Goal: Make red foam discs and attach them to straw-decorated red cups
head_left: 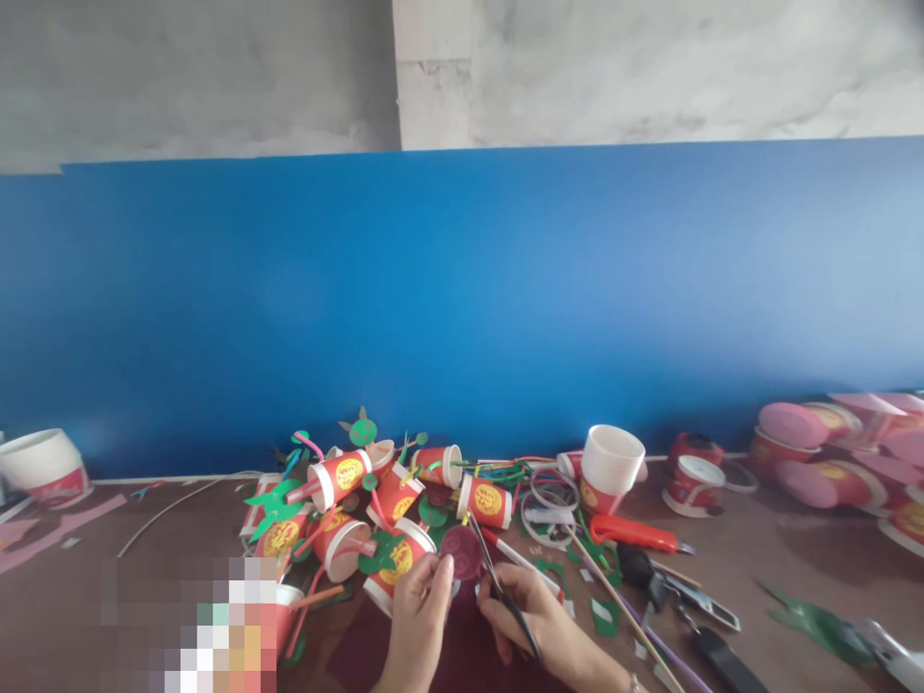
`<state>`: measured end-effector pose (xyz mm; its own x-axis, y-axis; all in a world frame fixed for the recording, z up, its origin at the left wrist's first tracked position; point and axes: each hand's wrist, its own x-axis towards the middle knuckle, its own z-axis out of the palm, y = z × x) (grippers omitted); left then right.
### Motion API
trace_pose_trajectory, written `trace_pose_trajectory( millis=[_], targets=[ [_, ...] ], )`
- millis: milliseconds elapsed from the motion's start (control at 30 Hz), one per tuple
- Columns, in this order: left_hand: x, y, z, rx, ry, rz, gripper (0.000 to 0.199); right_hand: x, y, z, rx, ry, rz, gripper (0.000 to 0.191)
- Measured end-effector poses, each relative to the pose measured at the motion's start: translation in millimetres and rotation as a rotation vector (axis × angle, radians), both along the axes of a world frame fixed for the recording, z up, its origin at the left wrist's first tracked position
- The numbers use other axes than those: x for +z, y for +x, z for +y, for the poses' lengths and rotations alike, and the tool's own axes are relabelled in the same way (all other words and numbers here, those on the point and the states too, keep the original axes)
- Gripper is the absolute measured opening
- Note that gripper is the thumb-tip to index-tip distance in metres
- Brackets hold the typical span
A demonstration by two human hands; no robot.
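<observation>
My left hand (419,621) pinches a round maroon paper piece (462,551) between thumb and fingers, with faint markings on its face. In my right hand (552,626) is a pair of black-handled scissors (520,616), its blades pointing up and away along the right edge of the paper piece. Whether the blades touch the paper I cannot tell. Just beyond my hands lies a pile of red-and-white paper cups (485,500) with yellow emblems, bearing straws and green paper cutouts (274,505). A larger maroon sheet (368,645) lies on the table below my left hand.
To the right are a white cup (612,457), a red utility knife (639,532), tape rolls (693,481), a green-handled tool (815,616) and pink-topped cups (790,423). Paper scraps and sticks litter the brown table. A blue panel (462,298) stands behind it. Another white cup (44,467) is far left.
</observation>
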<state>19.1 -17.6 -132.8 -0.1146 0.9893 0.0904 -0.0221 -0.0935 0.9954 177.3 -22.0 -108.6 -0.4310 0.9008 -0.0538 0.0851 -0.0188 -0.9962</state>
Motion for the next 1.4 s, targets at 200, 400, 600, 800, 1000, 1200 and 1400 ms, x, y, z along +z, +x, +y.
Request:
trace_pose_trajectory(
  millis=[200, 400, 600, 800, 1000, 1200, 1400],
  targets=[
    [-1.6, 0.7, 0.1, -0.014, -0.007, -0.008, 0.054, -6.4, 1.5, 1.7, -0.003, 0.007, -0.023, 0.035],
    [0.2, 1.1, -1.3, -0.033, 0.020, 0.004, 0.054, -8.5, 3.0, 2.1, 0.006, 0.018, -0.011, 0.033],
    [-4.5, 0.3, 0.8, -0.051, 0.000, -0.001, 0.053, -7.3, 3.4, 2.2, 0.010, 0.022, -0.001, 0.033],
    [-7.7, 0.5, 0.9, -0.084, -0.001, -0.006, 0.053, -5.9, 2.7, 2.8, -0.010, 0.017, -0.025, 0.038],
    [-3.1, 1.1, -0.8, -0.084, 0.023, -0.006, 0.052, -4.9, 3.7, 3.4, -0.029, 0.001, 0.020, 0.035],
    [3.7, -0.2, -1.4, -0.003, 0.050, 0.006, 0.052, 1.5, 1.6, -2.2, 0.028, -0.009, -0.009, 0.034],
    [0.9, -0.8, -1.2, 0.002, 0.053, 0.017, 0.051, 2.4, -0.4, -3.7, 0.021, 0.022, -0.043, 0.032]
  ],
)
